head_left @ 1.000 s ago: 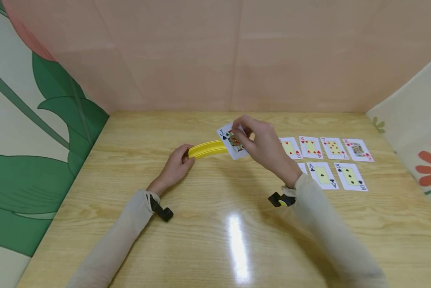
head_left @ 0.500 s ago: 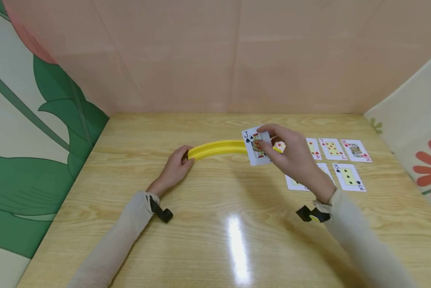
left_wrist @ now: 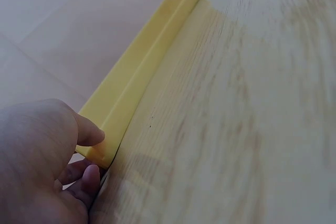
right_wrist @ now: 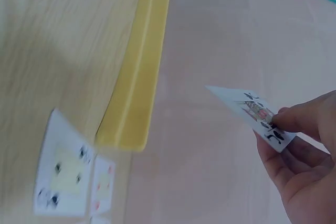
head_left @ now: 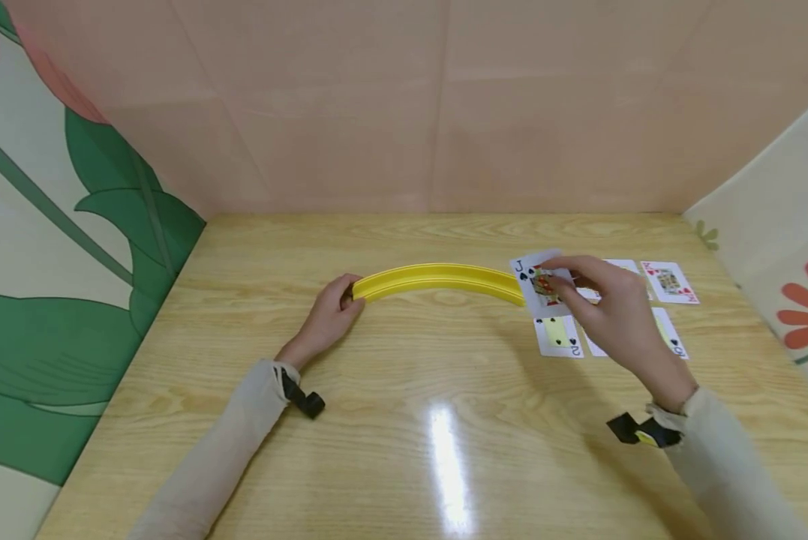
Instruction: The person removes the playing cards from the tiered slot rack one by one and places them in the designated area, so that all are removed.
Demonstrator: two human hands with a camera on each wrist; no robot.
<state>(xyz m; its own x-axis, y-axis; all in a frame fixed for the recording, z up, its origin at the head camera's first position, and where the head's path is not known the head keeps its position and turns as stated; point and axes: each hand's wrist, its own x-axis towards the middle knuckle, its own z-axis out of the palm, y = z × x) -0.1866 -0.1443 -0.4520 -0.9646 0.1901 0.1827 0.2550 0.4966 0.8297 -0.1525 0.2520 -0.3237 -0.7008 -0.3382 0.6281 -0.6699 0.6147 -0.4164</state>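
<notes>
A yellow curved card holder [head_left: 437, 276] with a lengthwise groove stands on the wooden table. My left hand [head_left: 327, 311] grips its left end; in the left wrist view the thumb [left_wrist: 90, 132] lies on its front and other fingers are tucked behind the end. Between thumb and fingers, my right hand [head_left: 616, 322] pinches a jack of spades playing card [head_left: 528, 289]. The card is raised above the table, tilted, and overlaps the holder's right end in the head view. No card shows in the holder's groove.
Face-up cards lie in two rows at the right, partly hidden by my right hand. A red king card [head_left: 670, 283] ends the back row; a black-suit card [head_left: 557, 337] starts the front row. A pink cloth wall [head_left: 437, 112] borders the table [head_left: 349, 435] behind.
My right hand has carried the jack of spades rightward along the holder, from its middle to past its right end. The left hand has stayed at the left end.
</notes>
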